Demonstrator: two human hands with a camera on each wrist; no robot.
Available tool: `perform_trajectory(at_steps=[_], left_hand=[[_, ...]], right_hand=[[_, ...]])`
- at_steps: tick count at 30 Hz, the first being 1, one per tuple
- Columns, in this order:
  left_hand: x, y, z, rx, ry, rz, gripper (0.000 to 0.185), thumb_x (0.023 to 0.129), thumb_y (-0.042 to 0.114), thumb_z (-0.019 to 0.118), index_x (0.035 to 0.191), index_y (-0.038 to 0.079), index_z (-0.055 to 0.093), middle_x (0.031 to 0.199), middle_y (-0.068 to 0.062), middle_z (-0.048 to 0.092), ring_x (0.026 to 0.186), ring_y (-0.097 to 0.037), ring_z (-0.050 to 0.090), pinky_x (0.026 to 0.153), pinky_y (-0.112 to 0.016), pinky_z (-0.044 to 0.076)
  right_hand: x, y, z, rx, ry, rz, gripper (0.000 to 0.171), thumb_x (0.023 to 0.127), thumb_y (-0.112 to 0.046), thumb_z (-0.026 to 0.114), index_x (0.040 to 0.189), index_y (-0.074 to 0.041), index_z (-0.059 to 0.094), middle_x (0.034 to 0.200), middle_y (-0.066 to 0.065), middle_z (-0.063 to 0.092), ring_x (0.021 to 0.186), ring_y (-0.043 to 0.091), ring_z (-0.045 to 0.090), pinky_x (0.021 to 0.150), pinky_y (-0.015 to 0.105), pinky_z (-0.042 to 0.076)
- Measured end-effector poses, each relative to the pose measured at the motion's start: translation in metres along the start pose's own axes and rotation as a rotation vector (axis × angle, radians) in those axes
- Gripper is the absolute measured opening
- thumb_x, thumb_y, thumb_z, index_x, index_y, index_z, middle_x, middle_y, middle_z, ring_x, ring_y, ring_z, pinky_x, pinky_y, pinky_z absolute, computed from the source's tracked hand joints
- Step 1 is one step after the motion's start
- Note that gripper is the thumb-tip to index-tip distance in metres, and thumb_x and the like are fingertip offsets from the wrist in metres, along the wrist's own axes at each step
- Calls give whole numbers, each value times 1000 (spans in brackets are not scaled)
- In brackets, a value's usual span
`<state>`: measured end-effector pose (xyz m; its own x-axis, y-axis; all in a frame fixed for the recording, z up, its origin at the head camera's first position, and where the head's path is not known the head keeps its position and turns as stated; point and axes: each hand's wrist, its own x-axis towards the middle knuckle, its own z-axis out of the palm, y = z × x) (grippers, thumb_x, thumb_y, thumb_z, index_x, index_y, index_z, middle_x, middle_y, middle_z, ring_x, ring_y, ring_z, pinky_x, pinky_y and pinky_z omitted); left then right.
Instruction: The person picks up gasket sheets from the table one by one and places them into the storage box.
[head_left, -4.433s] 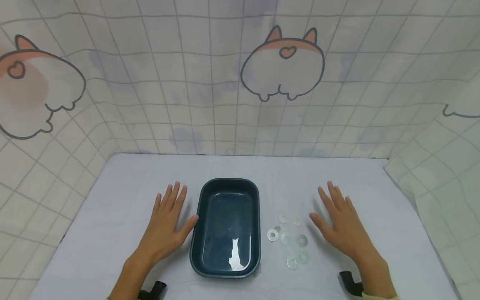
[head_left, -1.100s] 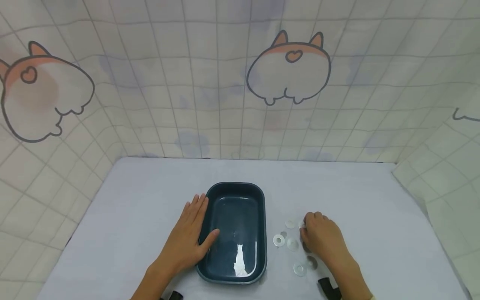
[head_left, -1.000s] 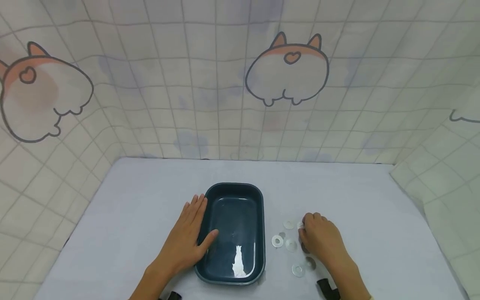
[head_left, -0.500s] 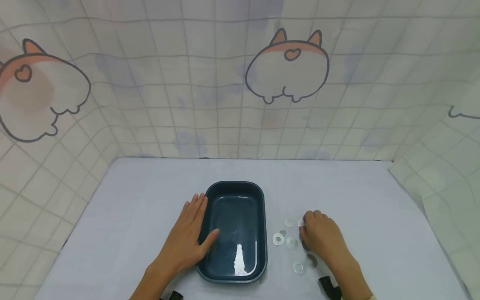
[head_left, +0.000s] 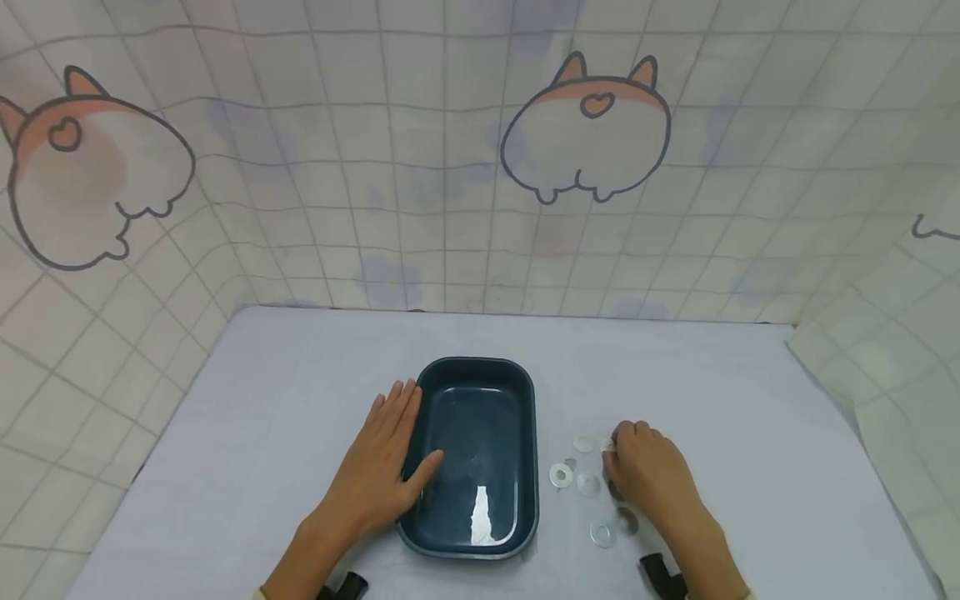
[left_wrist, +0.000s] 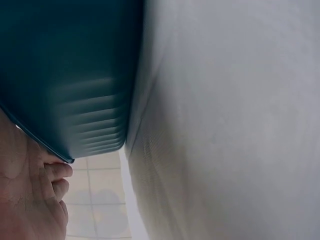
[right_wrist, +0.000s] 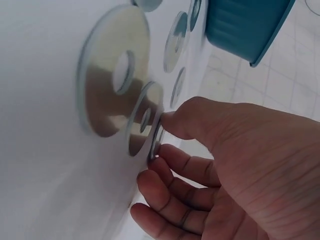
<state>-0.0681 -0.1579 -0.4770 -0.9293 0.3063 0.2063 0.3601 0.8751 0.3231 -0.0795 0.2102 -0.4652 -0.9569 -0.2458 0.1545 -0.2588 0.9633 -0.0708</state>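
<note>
A dark teal tray (head_left: 525,417) sits mid-table with nothing in it. My left hand (head_left: 384,467) lies flat against its left rim, fingers straight and thumb over the edge. In the left wrist view the tray wall (left_wrist: 65,75) fills the top left, with my fingers (left_wrist: 52,175) just below it. Several flat metal washers (head_left: 560,475) lie right of the tray. My right hand (head_left: 641,473) is curled over them. The right wrist view shows thumb and fingertip pinching the edge of one washer (right_wrist: 156,141), beside a larger washer (right_wrist: 112,70).
The table (head_left: 300,375) has a pale lilac cloth and is walled by a tiled cartoon-print backdrop (head_left: 585,142) behind and at both sides. More washers (head_left: 602,533) lie near the front edge. Black wrist-camera mounts (head_left: 660,579) show at the bottom.
Since 4.4 s ago, my left hand has moved onto the tray's rim and my right hand has curled over the washers. Over the last second both hands have barely moved.
</note>
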Motion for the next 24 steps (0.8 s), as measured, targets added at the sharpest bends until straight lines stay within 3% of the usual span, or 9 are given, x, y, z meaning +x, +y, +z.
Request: perform_trajectory(at_steps=[11,20,24], left_hand=[[1,-1,2,-36,-28,-17,92,102,56,57,169,5,19,179,-9,18,168,-28,14,137,-54,18],[-5,-3,1,-21,-25,-24,93,102,58,56,169,6,19,179,-8,17,168,-27,14,137,-54,18],[-3,-4,0,-25,-28,-15,93,102,59,54,170,7,17,180,-7,15,169,-26,12,138,-52,16]], right_hand=[[4,0,-4,59,-98,59,21,87,-14,76,96,4,71,79,11,67,67,21,62,60,36,57],[-1,-10,2,-10,18,-2,17,82,-9,81,82,1,67,65,7,59,55,15,45,48,28,43],[1,-10,1,-15,27,6,18,82,-9,82,84,3,68,67,8,60,55,15,47,48,30,45]])
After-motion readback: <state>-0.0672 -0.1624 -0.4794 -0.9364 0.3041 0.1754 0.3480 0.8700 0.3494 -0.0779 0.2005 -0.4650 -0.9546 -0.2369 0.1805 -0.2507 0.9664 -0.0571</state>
